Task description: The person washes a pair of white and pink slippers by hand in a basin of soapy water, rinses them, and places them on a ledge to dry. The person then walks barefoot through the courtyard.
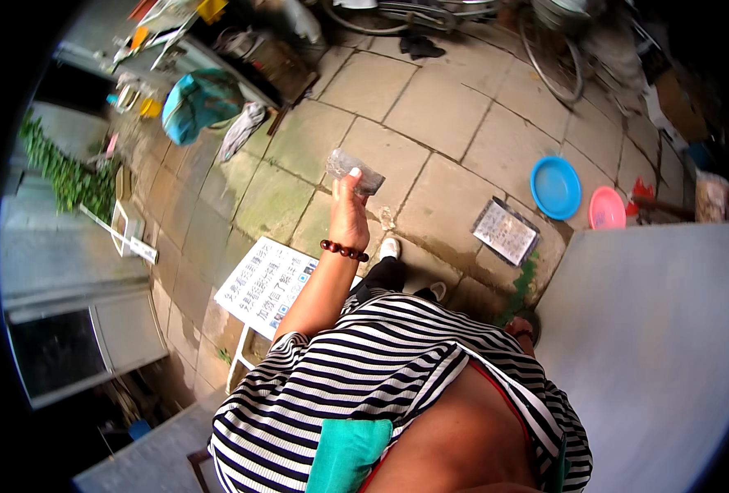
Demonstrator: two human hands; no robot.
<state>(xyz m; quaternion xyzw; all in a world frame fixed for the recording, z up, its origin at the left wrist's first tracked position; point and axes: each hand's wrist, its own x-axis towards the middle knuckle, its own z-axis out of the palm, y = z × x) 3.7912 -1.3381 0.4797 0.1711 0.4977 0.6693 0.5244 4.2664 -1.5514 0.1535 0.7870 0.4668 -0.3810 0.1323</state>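
My left hand [348, 217] reaches out ahead over the paving, a dark red bead bracelet [344, 249] around its wrist. It grips a rough grey piece of brick or stone [345, 162], with the thumb lying across its face. Low at my right side, my right hand [517, 326] shows only in part beyond the striped shirt [401, 357]. A dark round object [535, 326] is beside that hand; whether the fingers hold it is hidden. Below my left forearm stands a white board [260, 280] bearing writing.
A printed sheet on a dark slab [505, 231] lies on the paving [444, 117]. Blue [555, 188] and pink [607, 208] basins sit beyond it. A large grey panel [648, 320] is at right. Bicycles [552, 55] stand at the back, a teal bag [195, 105] at left.
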